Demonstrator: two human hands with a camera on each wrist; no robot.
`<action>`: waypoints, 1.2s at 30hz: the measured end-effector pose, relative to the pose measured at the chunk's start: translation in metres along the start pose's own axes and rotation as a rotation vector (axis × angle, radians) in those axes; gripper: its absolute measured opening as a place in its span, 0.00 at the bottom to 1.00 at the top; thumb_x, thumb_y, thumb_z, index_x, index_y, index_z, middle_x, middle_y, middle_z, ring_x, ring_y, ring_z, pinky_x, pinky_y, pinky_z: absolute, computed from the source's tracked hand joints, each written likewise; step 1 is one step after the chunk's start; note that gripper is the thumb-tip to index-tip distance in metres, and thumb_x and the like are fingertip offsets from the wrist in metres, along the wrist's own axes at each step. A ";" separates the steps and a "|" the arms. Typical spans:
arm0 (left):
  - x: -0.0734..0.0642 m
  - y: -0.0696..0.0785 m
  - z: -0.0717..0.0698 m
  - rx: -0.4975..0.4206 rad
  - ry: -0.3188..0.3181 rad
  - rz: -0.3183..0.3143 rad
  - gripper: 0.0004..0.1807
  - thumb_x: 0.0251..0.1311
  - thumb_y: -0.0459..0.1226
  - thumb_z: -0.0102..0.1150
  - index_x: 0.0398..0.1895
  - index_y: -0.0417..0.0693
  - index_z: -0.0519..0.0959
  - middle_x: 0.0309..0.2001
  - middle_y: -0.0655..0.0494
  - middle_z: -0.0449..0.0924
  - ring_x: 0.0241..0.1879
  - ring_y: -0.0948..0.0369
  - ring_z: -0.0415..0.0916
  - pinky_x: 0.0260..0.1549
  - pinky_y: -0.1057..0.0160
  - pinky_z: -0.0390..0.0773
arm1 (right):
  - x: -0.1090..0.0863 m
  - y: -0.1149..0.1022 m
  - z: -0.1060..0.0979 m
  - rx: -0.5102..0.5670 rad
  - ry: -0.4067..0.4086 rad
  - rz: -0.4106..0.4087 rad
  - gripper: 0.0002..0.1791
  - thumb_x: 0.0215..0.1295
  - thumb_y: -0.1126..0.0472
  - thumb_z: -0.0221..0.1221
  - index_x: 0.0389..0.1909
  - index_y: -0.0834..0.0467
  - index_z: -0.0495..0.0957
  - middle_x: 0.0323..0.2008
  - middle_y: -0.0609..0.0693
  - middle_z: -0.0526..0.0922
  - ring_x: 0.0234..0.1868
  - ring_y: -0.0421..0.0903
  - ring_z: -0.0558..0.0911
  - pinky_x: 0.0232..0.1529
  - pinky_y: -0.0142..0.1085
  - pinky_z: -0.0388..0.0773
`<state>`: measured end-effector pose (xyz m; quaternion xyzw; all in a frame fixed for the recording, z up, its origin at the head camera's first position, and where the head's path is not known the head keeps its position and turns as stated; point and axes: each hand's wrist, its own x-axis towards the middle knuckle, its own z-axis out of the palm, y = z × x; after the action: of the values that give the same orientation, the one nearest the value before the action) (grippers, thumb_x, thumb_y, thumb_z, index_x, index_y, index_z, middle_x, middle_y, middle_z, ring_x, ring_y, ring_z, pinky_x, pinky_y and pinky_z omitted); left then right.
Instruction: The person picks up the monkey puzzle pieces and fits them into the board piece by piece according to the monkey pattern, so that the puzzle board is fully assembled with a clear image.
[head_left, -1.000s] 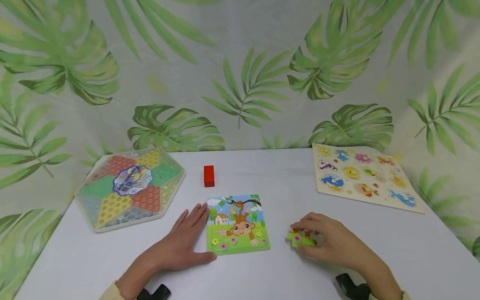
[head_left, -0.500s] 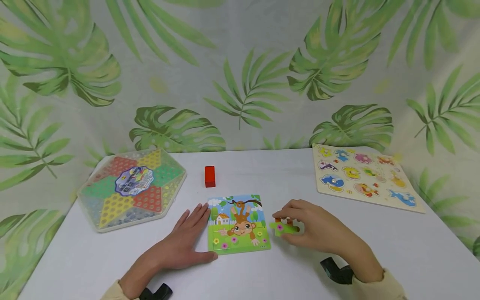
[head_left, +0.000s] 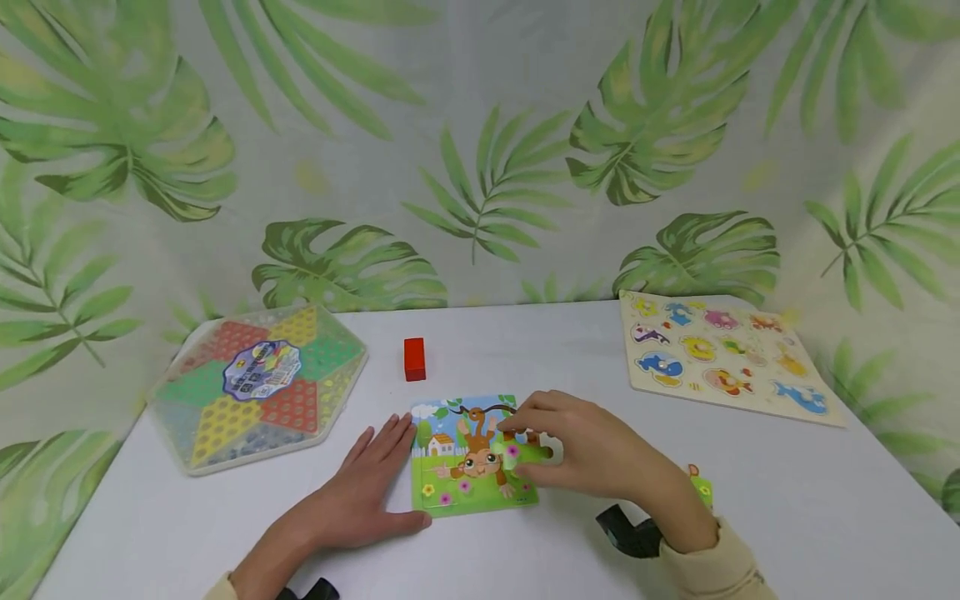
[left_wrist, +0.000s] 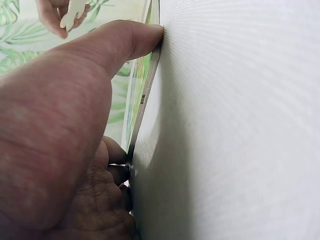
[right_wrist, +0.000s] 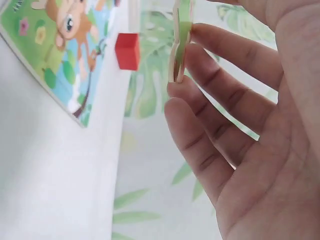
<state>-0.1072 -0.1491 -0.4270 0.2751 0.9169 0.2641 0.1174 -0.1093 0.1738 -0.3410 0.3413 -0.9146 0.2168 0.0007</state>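
Observation:
A square monkey jigsaw puzzle (head_left: 468,493) lies flat on the white table. My left hand (head_left: 358,500) rests at its left side, fingers spread, with fingertips and thumb at the board's edge. The left wrist view shows the thumb (left_wrist: 135,40) beside that edge. Between thumb and fingers, my right hand (head_left: 592,442) pinches a green puzzle piece (head_left: 517,455) with a pink flower. It holds this piece raised over the board's right part, hiding some of the picture. From the right wrist, the piece (right_wrist: 183,35) appears edge-on at the fingertips.
Behind the puzzle stands a red block (head_left: 414,360). A hexagonal Chinese checkers board (head_left: 258,387) lies at the left, an animal peg puzzle (head_left: 720,358) at the back right. Another green piece (head_left: 703,490) shows partly beside my right forearm. A leaf-print cloth (head_left: 480,150) hangs behind.
My right hand has moved left with the puzzle piece, from beside the board to over its right part. The other piece has come into view by the forearm. My left hand stays put.

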 end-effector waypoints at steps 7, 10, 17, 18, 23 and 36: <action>-0.001 0.000 -0.001 -0.012 -0.001 0.005 0.62 0.57 0.64 0.67 0.82 0.37 0.50 0.84 0.45 0.43 0.83 0.48 0.37 0.79 0.43 0.38 | 0.002 0.000 0.011 -0.017 -0.033 0.021 0.21 0.59 0.52 0.72 0.54 0.47 0.85 0.45 0.38 0.81 0.41 0.39 0.78 0.41 0.30 0.79; -0.001 0.001 -0.001 -0.012 -0.003 0.004 0.62 0.57 0.63 0.67 0.82 0.37 0.50 0.84 0.45 0.43 0.83 0.48 0.37 0.79 0.42 0.38 | 0.003 0.000 0.017 -0.014 -0.031 -0.007 0.22 0.58 0.51 0.73 0.54 0.48 0.85 0.43 0.38 0.80 0.41 0.39 0.77 0.41 0.30 0.78; -0.002 0.001 -0.001 -0.010 0.002 0.005 0.61 0.57 0.63 0.66 0.82 0.37 0.50 0.84 0.45 0.43 0.83 0.48 0.37 0.79 0.43 0.38 | 0.009 0.000 0.030 -0.021 -0.034 -0.033 0.23 0.58 0.50 0.73 0.56 0.48 0.86 0.45 0.37 0.81 0.43 0.35 0.75 0.45 0.31 0.79; -0.002 0.001 -0.002 -0.010 0.003 0.004 0.61 0.57 0.63 0.66 0.82 0.37 0.50 0.84 0.45 0.43 0.83 0.48 0.37 0.79 0.43 0.38 | 0.010 -0.001 0.031 -0.026 -0.036 -0.034 0.23 0.58 0.50 0.72 0.55 0.47 0.86 0.46 0.37 0.82 0.44 0.35 0.75 0.46 0.31 0.79; -0.002 0.001 -0.002 -0.006 0.017 0.012 0.61 0.57 0.63 0.67 0.82 0.36 0.51 0.84 0.44 0.44 0.83 0.47 0.38 0.79 0.42 0.39 | 0.014 -0.003 0.039 -0.025 -0.052 -0.050 0.22 0.61 0.51 0.71 0.56 0.48 0.86 0.50 0.37 0.83 0.47 0.35 0.77 0.50 0.32 0.80; -0.002 0.000 -0.001 0.000 0.018 0.016 0.62 0.57 0.64 0.66 0.82 0.36 0.51 0.84 0.43 0.44 0.83 0.47 0.39 0.79 0.41 0.39 | 0.019 -0.004 0.059 0.002 -0.093 -0.063 0.16 0.65 0.51 0.69 0.53 0.45 0.86 0.51 0.35 0.85 0.53 0.36 0.79 0.58 0.34 0.79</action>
<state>-0.1061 -0.1511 -0.4261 0.2800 0.9158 0.2673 0.1071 -0.1131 0.1358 -0.3906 0.3795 -0.9023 0.2014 -0.0354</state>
